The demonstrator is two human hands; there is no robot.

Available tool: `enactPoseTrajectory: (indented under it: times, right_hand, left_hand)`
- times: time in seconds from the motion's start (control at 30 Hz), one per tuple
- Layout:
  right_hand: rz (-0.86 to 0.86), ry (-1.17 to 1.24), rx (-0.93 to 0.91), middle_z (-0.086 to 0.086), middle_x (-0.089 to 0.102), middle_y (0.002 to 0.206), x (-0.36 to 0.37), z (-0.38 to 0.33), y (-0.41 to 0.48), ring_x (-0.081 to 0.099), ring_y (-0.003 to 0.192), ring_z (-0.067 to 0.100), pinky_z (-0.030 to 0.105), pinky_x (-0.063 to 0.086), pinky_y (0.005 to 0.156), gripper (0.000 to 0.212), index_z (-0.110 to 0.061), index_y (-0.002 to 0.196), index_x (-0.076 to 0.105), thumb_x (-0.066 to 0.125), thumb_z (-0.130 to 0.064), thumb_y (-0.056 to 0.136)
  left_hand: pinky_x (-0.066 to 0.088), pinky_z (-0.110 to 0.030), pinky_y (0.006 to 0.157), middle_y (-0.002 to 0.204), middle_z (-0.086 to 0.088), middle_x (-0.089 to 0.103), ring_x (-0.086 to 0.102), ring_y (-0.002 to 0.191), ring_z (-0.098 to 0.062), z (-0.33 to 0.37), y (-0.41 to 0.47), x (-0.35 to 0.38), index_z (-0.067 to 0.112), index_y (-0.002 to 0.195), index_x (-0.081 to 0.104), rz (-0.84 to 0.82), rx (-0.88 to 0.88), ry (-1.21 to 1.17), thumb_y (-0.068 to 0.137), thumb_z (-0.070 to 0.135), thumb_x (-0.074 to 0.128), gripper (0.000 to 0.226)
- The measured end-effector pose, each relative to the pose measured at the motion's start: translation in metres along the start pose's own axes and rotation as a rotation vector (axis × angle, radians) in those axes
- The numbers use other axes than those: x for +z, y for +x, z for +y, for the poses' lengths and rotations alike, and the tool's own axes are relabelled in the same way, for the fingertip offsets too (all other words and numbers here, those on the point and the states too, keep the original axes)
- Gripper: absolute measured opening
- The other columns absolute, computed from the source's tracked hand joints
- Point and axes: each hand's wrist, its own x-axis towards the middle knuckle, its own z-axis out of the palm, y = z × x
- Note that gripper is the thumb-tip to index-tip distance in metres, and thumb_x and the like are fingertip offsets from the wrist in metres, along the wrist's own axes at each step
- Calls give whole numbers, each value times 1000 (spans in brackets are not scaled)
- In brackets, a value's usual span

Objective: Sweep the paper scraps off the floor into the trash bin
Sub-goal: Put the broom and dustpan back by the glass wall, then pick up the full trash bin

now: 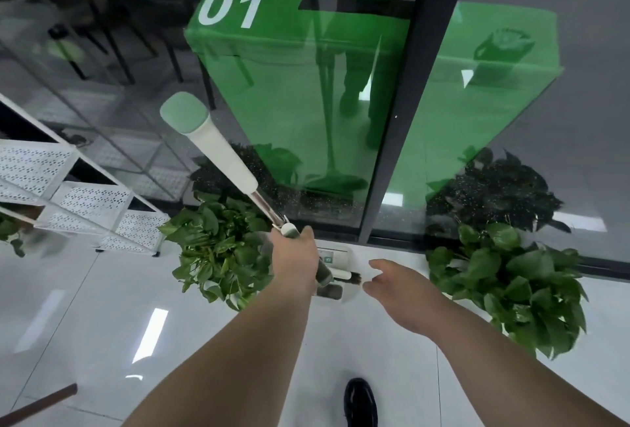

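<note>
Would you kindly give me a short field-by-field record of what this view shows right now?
left hand: grips the long white and mint-green broom handle on its metal shaft
right hand: open, reaching toward the white sweeping head with brown bristles, not touching it
left of the head: leafy green potted plant
right of the head: second leafy potted plant
behind: glass wall with green film marked 01
paper scraps, trash bin: not in view

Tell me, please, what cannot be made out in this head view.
Head view: broom head, largely hidden behind the left hand gripping the broom handle.
Head view: brown rod, cut off by the bottom-left edge.
No paper scraps or trash bin in frame.
</note>
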Motion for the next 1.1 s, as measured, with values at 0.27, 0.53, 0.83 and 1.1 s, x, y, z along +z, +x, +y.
enactPoseTrajectory:
  times: [0.27, 0.53, 0.83, 1.1]
  right_hand:
    - [99, 109, 18, -13, 59, 127, 10, -1, -35, 59, 103, 11, 26, 48, 86, 53, -33, 149, 42, 53, -44, 98]
    - [251, 206, 9, -13, 60, 116, 39, 6, -119, 58, 111, 12, 27, 44, 94, 58, -26, 151, 41, 55, -41, 97]
    - [462, 416, 151, -14, 66, 78, 72, 106, -251, 59, 77, 8, 25, 43, 71, 60, -24, 153, 33, 53, -37, 98]
    - [627, 600, 432, -7, 72, 98, 133, 252, -371, 60, 104, 17, 28, 41, 90, 64, -19, 156, 28, 51, -37, 100]
  left_hand:
    - [64, -41, 72, 101, -10, 66, 71, 84, -27, -20, -41, -49, 18, 132, 49, -201, -37, 68, 90, 45, 73, 55]
    - [54, -27, 64, 107, -4, 69, 63, 80, -19, -65, -127, -96, 24, 138, 51, -481, 212, 403, 96, 43, 66, 49]
    - [55, -46, 101, 119, 0, 67, 66, 111, -26, -118, -226, -78, 34, 141, 49, -774, 414, 762, 63, 68, 59, 86]
    - [52, -45, 105, 132, 1, 61, 62, 117, -22, -211, -342, -21, 32, 150, 43, -1090, 488, 1013, 70, 58, 57, 85]
